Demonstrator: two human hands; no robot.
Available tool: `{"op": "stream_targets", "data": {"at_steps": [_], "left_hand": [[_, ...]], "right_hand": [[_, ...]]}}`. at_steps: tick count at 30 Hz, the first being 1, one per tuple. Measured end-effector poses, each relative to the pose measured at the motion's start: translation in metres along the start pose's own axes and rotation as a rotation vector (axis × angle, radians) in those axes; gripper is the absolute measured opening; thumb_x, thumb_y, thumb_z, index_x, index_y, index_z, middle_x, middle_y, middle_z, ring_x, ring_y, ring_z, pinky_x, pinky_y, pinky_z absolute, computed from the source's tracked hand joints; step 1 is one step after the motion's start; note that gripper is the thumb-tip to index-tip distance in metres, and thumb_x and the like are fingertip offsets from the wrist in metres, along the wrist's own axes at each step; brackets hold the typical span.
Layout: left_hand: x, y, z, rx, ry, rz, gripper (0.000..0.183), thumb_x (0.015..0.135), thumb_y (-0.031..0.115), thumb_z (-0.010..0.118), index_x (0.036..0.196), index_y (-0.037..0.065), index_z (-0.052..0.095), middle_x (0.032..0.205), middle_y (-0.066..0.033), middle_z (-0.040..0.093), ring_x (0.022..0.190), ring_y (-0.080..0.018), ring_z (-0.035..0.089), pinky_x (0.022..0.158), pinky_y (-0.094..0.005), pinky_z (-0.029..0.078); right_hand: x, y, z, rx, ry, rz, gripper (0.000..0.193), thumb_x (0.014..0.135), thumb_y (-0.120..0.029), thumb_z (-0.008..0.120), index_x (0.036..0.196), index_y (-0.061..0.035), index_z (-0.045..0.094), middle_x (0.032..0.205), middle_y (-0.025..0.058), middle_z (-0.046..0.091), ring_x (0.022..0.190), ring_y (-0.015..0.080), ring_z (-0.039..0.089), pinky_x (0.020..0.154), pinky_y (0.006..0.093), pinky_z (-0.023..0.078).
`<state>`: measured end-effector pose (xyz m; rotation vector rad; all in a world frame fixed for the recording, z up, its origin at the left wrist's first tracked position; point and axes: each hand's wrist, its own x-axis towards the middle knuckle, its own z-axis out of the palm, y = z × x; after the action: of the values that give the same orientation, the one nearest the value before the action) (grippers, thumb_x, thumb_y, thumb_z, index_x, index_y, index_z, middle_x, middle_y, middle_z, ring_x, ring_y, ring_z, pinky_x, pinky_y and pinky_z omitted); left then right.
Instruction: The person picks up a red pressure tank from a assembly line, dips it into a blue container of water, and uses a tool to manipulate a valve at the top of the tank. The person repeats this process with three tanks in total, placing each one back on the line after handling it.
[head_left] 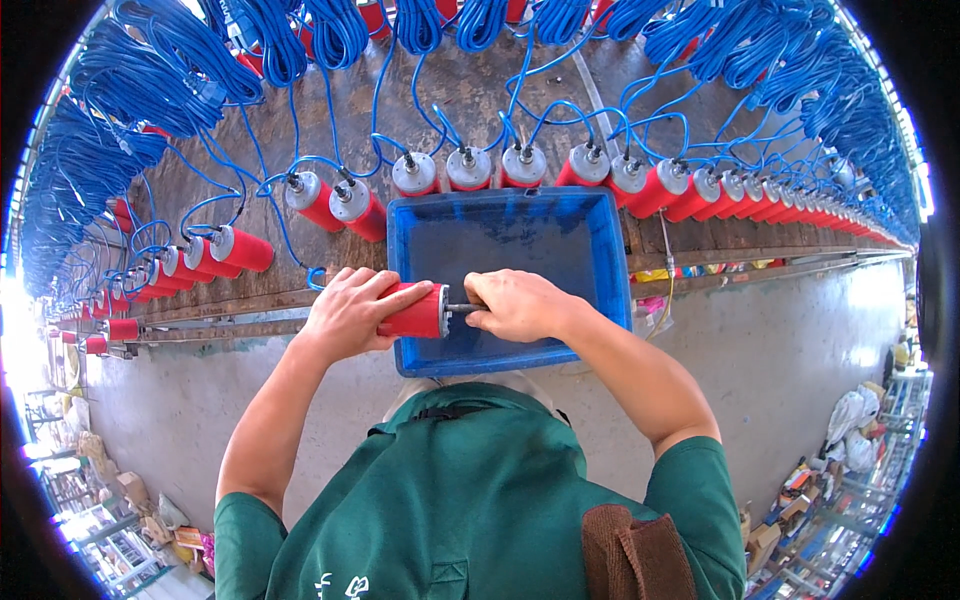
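Observation:
My left hand [352, 312] is wrapped round a red cylinder [414, 313] with a metal end, held on its side over the left part of a blue plastic tray [618, 290]. From the cylinder's right end sticks a short dark rod [462, 308]. My right hand [520, 304] is closed on the rod's other end. Whether it is a tool or part of the cylinder I cannot tell. A blue cable loop [317, 278] shows just above my left hand. The tray holds what looks like dark liquid [490, 240].
A worn wooden bench [340, 115] carries a curved row of red cylinders [365, 218] with grey metal caps [524, 164] and blue cables. Coiled blue cables [265, 40] line the far side. Metal shelving [865, 500] with boxes and bags stands at lower right, on a grey floor [200, 400].

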<state>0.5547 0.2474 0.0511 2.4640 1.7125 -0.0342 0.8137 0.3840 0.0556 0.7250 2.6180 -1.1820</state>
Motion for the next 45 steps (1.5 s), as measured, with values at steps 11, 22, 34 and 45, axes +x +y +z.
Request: {"op": "stream_targets", "data": {"at_steps": [11, 22, 34, 45], "left_hand": [[0.000, 0.000, -0.002, 0.004, 0.003, 0.002, 0.093, 0.070, 0.033, 0.090, 0.155, 0.035, 0.054, 0.124, -0.0043, 0.064, 0.113, -0.0252, 0.063, 0.098, -0.0438, 0.050], [0.000, -0.002, 0.001, 0.007, -0.004, 0.005, 0.094, 0.070, 0.035, 0.090, 0.156, 0.035, 0.052, 0.125, -0.0044, 0.064, 0.113, -0.0257, 0.064, 0.099, -0.0448, 0.051], [0.000, 0.000, -0.007, -0.028, -0.037, -0.007, 0.103, 0.065, 0.032, 0.094, 0.158, 0.035, 0.049, 0.128, -0.0046, 0.064, 0.115, -0.0258, 0.063, 0.101, -0.0454, 0.050], [-0.055, 0.002, 0.029, -0.261, 0.721, -0.536, 0.095, 0.062, 0.040, 0.099, 0.141, 0.008, 0.057, 0.147, -0.0139, 0.054, 0.130, -0.0336, 0.057, 0.112, -0.0476, 0.045]], "right_hand": [[0.006, -0.007, -0.009, -0.078, -0.099, -0.024, 0.038, 0.105, -0.032, 0.060, 0.116, 0.0034, 0.065, 0.115, 0.0238, 0.072, 0.113, 0.0413, 0.067, 0.097, 0.0516, 0.053], [0.005, -0.013, -0.016, -0.139, -0.125, -0.002, 0.035, 0.100, -0.031, 0.068, 0.114, 0.0009, 0.063, 0.105, 0.0260, 0.074, 0.106, 0.0410, 0.070, 0.089, 0.0523, 0.056], [0.018, 0.030, 0.049, 0.711, 0.296, 0.135, 0.067, 0.087, -0.053, 0.085, 0.115, 0.0014, 0.061, 0.108, 0.0142, 0.072, 0.105, 0.0206, 0.068, 0.090, 0.0406, 0.056], [0.026, 0.001, 0.083, 0.830, 0.264, 0.167, 0.074, 0.081, -0.034, 0.092, 0.138, -0.0028, 0.057, 0.121, 0.0104, 0.069, 0.110, 0.0190, 0.066, 0.102, 0.0354, 0.052]]}}
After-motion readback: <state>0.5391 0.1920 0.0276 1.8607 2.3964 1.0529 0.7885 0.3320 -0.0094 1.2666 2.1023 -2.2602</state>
